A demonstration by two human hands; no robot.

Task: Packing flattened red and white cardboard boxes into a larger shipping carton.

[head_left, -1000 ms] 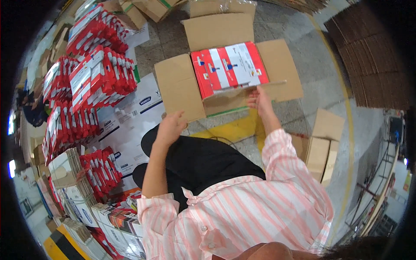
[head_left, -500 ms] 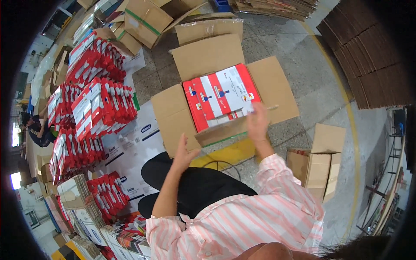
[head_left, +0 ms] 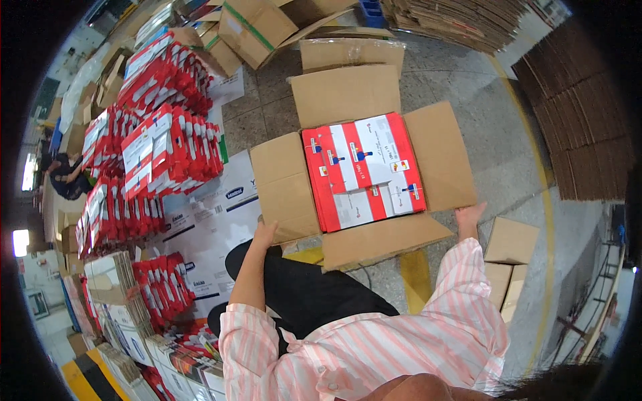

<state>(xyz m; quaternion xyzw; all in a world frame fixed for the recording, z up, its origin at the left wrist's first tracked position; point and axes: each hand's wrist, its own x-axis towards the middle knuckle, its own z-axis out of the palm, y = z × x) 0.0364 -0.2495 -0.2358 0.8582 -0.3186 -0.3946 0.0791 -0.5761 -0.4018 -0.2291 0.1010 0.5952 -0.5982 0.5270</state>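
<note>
An open cardboard box (head_left: 384, 242) stands on the floor before me, its flaps spread outward. Inside lie flat red-and-white printed cartons (head_left: 368, 158), stacked nearly to the rim. My left hand (head_left: 265, 232) is closed at the near outer corner of the left flap (head_left: 284, 180), with its fingers partly hidden by the cardboard. At the near outer corner of the right flap (head_left: 441, 157), my right hand (head_left: 470, 215) pinches the edge. The near flap leans out toward my legs, between my two arms.
Piles of red-and-white flat cartons (head_left: 170, 150) stand on printed white sheets (head_left: 214, 217) to the left. Flattened brown cardboard (head_left: 575, 113) is stacked at the right. A smaller open box (head_left: 511, 244) sits beside my right arm. Another person (head_left: 67, 177) is at the far left.
Both hands have moved apart, from above the box's near side to the outer corners of the side flaps. The near flap now leans outward, showing more of the cartons. The view has shifted slightly.
</note>
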